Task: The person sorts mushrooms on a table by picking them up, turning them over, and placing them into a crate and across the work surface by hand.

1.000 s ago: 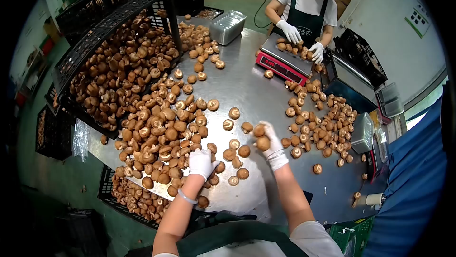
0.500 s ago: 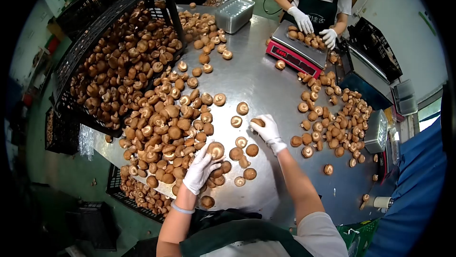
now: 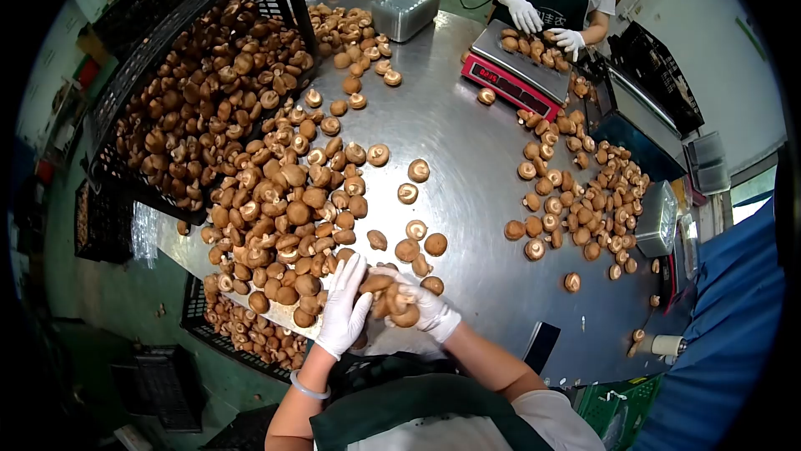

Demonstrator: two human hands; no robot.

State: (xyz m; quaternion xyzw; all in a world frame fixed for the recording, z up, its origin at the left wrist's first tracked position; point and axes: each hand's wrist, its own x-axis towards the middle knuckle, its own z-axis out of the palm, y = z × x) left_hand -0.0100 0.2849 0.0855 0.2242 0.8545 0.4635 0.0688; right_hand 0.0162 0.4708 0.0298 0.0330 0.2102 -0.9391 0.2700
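Note:
Near the table's front edge, my gloved left hand (image 3: pixel 340 313) is open, its fingers stretched out beside the big pile of shiitake mushrooms (image 3: pixel 296 213). My gloved right hand (image 3: pixel 430 305) curls around several mushrooms (image 3: pixel 390 297), which lie between my two palms and are smeared by motion. Some of its fingers are hidden behind them. Just beyond my hands, a few loose mushrooms (image 3: pixel 407 250) rest on the metal table (image 3: pixel 476 201).
A tilted black crate (image 3: pixel 302 9) spills mushrooms at left. Across the table, a person's gloved hands (image 3: pixel 521 13) touch mushrooms on a red scale (image 3: pixel 509 88). More mushrooms (image 3: pixel 592 209) lie at right by clear plastic trays (image 3: pixel 657 219). A dark flat object (image 3: pixel 542 344) lies near the front edge.
My right hand has come left and toward me, from one mushroom to several. My left hand has moved slightly nearer me and no longer shows the large mushroom it held. The view has shifted slightly.

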